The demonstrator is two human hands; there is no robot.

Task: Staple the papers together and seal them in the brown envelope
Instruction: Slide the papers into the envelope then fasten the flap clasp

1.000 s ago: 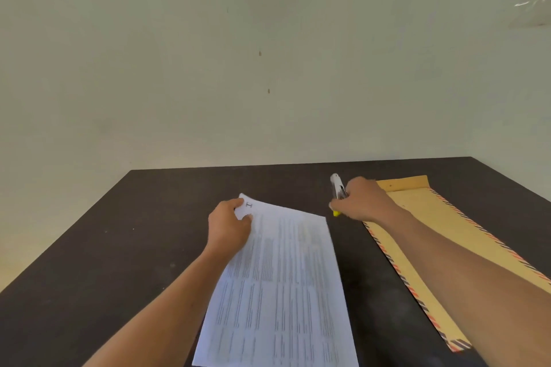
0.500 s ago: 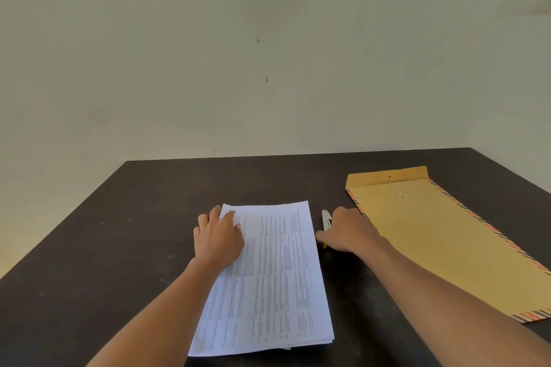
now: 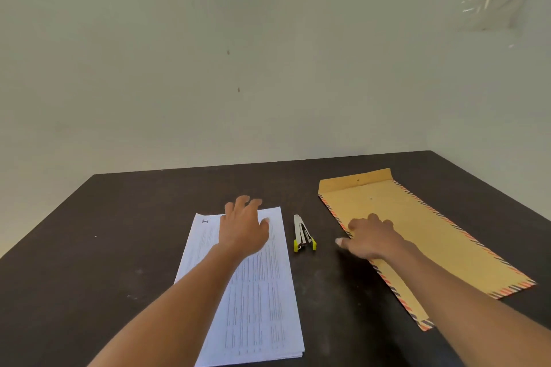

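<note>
Plain office-like room: dark desk (image 3: 119, 247) against bare pale wall (image 3: 208, 53).

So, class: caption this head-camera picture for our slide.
Left hand on the papers, right hand on the brown envelope, stapler lying between.

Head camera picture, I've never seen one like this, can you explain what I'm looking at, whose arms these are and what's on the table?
The camera sits on a person's head, looking forward and down, so the two bare arms are the wearer's own. A dark table stands against a plain wall. On it lie a stack of printed papers, a small stapler and a brown envelope with striped edges. The left hand rests open over the papers. The right hand is spread at the envelope's near edge. Neither hand holds anything.
</note>
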